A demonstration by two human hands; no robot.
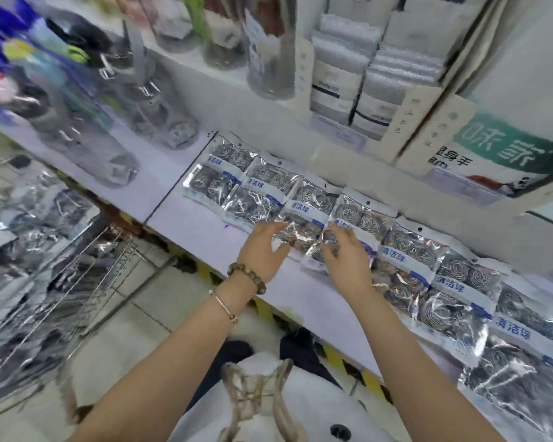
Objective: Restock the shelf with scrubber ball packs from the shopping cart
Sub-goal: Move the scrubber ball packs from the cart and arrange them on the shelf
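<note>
A row of several scrubber ball packs, clear bags with steel balls and blue-white labels, lies overlapping along the white shelf [186, 231] from upper left to lower right. My left hand [262, 250] rests with spread fingers on the lower edge of the third pack [310, 202]. My right hand [345, 253] presses flat on the lower part of the fourth pack [361, 215]. Neither hand closes around a pack. The wire shopping cart [87, 269] stands at left with more packs [29, 224] piled inside.
Clear-wrapped brushes and scrubbers [115, 129] lie on the shelf's left part beyond a black divider line [179, 180]. An upper shelf holds stacked cloths [358, 74] and a green-labelled box [498, 154]. Yellow-black tape [268, 311] marks the floor below the shelf edge.
</note>
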